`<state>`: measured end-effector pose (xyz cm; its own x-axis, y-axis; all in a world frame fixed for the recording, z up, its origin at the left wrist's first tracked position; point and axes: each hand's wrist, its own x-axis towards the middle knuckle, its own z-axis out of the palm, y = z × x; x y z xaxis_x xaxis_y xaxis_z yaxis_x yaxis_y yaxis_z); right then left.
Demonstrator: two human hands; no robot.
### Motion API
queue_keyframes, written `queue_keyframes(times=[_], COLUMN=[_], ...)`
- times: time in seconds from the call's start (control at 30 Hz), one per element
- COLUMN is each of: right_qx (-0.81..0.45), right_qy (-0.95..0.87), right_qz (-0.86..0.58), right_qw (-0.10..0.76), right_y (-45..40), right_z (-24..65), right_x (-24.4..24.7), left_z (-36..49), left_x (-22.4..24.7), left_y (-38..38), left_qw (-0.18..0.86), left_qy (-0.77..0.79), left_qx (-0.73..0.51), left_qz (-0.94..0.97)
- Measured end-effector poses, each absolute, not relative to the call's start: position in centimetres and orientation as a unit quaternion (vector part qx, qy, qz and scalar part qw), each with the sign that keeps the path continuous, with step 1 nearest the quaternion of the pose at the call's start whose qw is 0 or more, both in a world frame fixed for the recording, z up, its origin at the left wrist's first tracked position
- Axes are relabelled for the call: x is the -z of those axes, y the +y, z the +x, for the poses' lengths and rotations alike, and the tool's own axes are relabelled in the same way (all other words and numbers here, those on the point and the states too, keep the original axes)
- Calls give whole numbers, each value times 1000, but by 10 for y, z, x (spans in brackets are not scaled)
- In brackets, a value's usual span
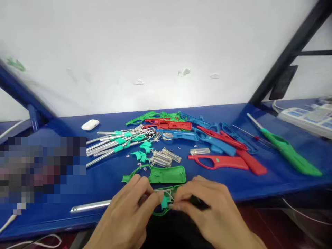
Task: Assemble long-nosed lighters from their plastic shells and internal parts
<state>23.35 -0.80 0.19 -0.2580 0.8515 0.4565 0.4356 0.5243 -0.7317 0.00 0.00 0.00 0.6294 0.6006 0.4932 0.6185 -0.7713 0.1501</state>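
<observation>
Near the blue table's front edge, my left hand [129, 207] and my right hand [207, 204] meet over an open green shell half [157, 213]. A teal trigger piece [164, 202] and thin white wires lie in it between my fingers. My left fingers are pinched at the shell's left part; what they grip is hidden. The right fingertips are closed at the wires. A silver tube [90, 206] sticks out left from under my left hand. Just behind my hands lies another green shell half [168, 174].
Silver tubes with teal collars [107, 145] lie behind to the left, near a white case [90, 125]. Clear fuel tanks [162, 159] and teal triggers [141, 155] sit mid-table. Red handles [225, 162], blue shells [181, 135] and a green lighter [293, 154] lie rightward.
</observation>
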Motion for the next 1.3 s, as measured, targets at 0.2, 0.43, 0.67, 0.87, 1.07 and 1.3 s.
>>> queue_keyframes(times=[0.2,0.43,0.67,0.87,1.07,1.3], right_qx=[-244,-215,-143,-28,-56,-47], right_qy=[-757,-769,-799,-832,-823,-825], right_qz=[-420,-405,-393,-398,-368,-359], right_qw=[436,446,432,385,429,435], right_y=[-6,-5,-10,-14,-11,-9], right_z=[233,234,240,250,251,250], right_x=[-5,0,-3,-6,0,3], left_z=[5,2,-1,0,2,3], left_x=[-11,-15,-2,-5,-9,-8], left_y=[0,2,3,1,4,5], left_qw=[23,-12,-60,-57,-61,-53], left_qy=[-330,-333,-368,-364,-357,-362], left_qx=[296,285,277,286,296,286], left_qz=[-896,-899,-886,-884,-884,-886])
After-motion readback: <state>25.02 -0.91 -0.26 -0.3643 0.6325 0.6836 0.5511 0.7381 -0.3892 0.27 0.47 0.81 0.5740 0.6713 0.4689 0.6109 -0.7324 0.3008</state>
